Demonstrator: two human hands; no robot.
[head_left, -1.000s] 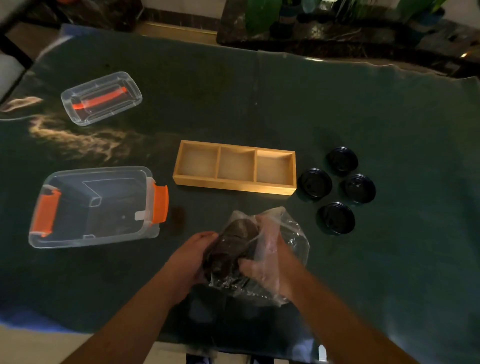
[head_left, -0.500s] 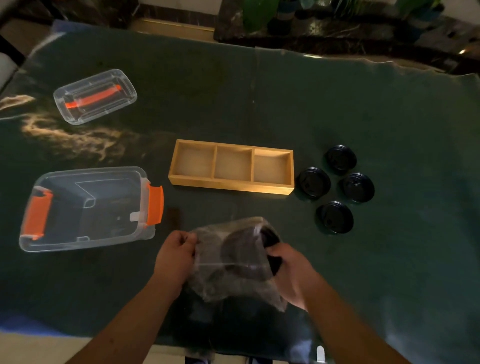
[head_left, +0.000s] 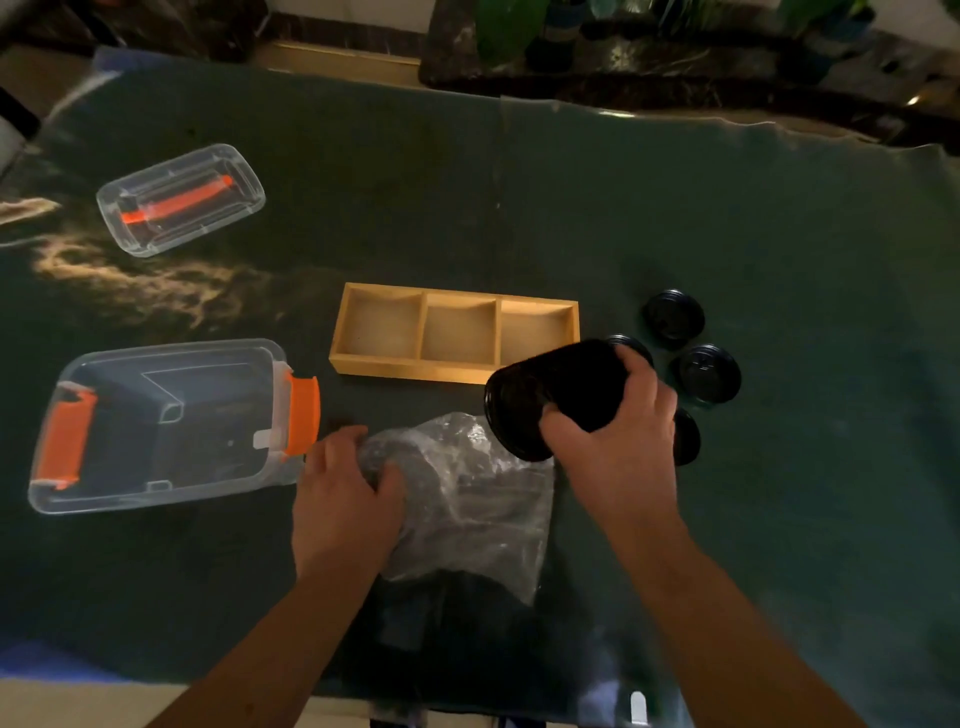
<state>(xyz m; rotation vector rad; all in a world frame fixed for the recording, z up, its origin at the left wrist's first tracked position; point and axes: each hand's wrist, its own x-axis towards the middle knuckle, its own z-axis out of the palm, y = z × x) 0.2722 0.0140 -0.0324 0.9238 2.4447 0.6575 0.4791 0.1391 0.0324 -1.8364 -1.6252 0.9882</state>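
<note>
We see a stack of black lids (head_left: 556, 395), glossy and round-rimmed, nested so tightly that it reads as one dark, short cylinder. The right hand (head_left: 618, 447) grips it from above, fingers curled over the far side and thumb on the near side. The stack is held off the table (head_left: 779, 234), just near and right of the wooden tray (head_left: 415, 368), covering that tray's near right corner in our view.

Its long axis lies almost level, running left to right and slightly away from us; the widest rim faces left and near, towards the plastic bag (head_left: 478, 499). The left hand (head_left: 343, 493) pinches the crumpled clear bag at its left edge, fingers bent into the film.

We cannot count the lids in the stack; the dim light merges them. Of the loose lids (head_left: 709, 373) lying on the right, two show whole, while one is mostly hidden behind the right hand and another behind the stack. What dark shapes show through the bag we cannot make out. A clear box (head_left: 171, 347) with orange clips sits to the left.
</note>
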